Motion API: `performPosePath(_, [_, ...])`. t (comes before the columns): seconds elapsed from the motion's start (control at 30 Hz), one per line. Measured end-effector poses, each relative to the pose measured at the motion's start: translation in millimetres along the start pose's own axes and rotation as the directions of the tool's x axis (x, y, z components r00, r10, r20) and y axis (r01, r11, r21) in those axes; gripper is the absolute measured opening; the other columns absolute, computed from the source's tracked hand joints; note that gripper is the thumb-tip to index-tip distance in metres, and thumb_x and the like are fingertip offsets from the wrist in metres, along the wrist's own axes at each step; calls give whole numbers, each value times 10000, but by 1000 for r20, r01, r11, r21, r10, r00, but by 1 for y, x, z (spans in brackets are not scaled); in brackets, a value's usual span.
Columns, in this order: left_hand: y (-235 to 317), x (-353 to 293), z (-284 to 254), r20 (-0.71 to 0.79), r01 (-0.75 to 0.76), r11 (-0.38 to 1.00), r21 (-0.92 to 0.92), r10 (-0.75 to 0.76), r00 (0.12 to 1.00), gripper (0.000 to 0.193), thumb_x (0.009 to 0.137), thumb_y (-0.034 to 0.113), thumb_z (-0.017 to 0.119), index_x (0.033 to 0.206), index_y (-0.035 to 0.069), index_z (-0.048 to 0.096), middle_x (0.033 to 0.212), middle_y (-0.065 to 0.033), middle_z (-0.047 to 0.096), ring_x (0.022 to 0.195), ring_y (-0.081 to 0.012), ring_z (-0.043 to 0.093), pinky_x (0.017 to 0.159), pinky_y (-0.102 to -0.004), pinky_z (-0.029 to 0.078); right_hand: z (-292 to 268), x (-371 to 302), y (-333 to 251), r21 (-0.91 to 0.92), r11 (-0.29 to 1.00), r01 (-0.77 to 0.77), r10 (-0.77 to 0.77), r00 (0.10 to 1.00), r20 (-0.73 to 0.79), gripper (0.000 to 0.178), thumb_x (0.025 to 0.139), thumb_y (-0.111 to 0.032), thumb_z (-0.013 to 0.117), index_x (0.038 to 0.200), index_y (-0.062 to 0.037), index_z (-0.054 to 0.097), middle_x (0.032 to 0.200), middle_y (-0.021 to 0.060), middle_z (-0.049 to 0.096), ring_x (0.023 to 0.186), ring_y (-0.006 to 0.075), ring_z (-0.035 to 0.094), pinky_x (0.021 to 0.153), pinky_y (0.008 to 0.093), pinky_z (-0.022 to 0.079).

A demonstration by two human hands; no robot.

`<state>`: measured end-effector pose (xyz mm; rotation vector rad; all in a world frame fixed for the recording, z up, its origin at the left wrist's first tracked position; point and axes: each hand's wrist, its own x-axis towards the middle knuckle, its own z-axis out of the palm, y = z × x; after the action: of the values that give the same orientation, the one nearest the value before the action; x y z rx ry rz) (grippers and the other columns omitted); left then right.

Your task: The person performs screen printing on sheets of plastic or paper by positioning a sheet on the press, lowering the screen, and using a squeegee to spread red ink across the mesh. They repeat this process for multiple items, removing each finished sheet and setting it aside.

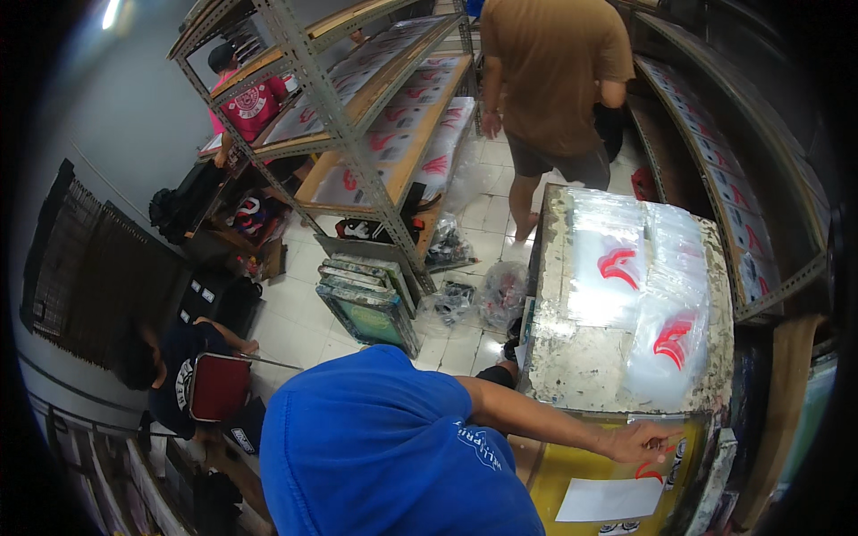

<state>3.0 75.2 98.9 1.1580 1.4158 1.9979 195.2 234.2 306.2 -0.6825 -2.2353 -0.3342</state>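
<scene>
My left arm, in a blue sleeve, reaches right across the picture. My left hand (pixel 640 441) is over a yellow panel (pixel 572 464) with red and black printed marks. Its fingers are bent together near a red mark at the panel's right side; whatever they pinch is too small to make out. Just below the hand, a blank white sheet (pixel 604 500) lies on the panel. Beyond it, clear plastic bags (pixel 608 259) with red prints cover part of a worn, paint-stained tabletop (pixel 572 366). More printed bags (pixel 670 344) overlap beside them. My right hand is out of view.
Metal racks (pixel 335 121) holding printed sheets rise at the back left; another rack (pixel 715 179) stands right. Framed screens (pixel 366 304) lean on the tiled floor near plastic bags (pixel 503 290). A person in brown (pixel 554 71) stands behind the table; others work at left near a red chair (pixel 219 386).
</scene>
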Motion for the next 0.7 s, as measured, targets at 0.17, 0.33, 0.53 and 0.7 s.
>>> performPosePath(0.17, [13,15,1,-73,42,982,-182,-56,996,1040,892,194,745,1611,154,-6,886,-29,602,796,-97,553,729,-263,478,1,-8,-25,-50,998,46,-46,999,3,302,899,-384,606,983,-155,783,827,99,715,726,281,681,664,398,539])
performPosePath(0.33, [38,38,16,-36,171,962,-211,-183,982,1230,744,229,883,1595,62,11,885,-41,606,774,-115,593,712,-266,513,45,-76,60,203,951,-232,183,954,237,388,973,-192,595,1330,-45,630,1266,158,675,1136,284,658,1019,363,482])
performPosePath(0.53, [38,33,-2,-29,224,974,-20,-224,974,1066,727,40,846,1544,-76,171,861,-123,703,692,-150,699,642,-286,562,35,-67,-24,71,997,2,-4,1000,27,424,761,-159,721,1185,-140,720,851,93,692,755,290,658,702,390,528])
performPosePath(0.7, [28,3,-2,15,303,949,-85,-303,953,384,775,-102,764,1139,-24,670,1006,-59,713,905,-138,663,848,-292,550,26,-108,-39,7,994,-113,112,989,93,435,732,-216,731,1161,-149,720,863,39,631,792,238,598,676,382,428])
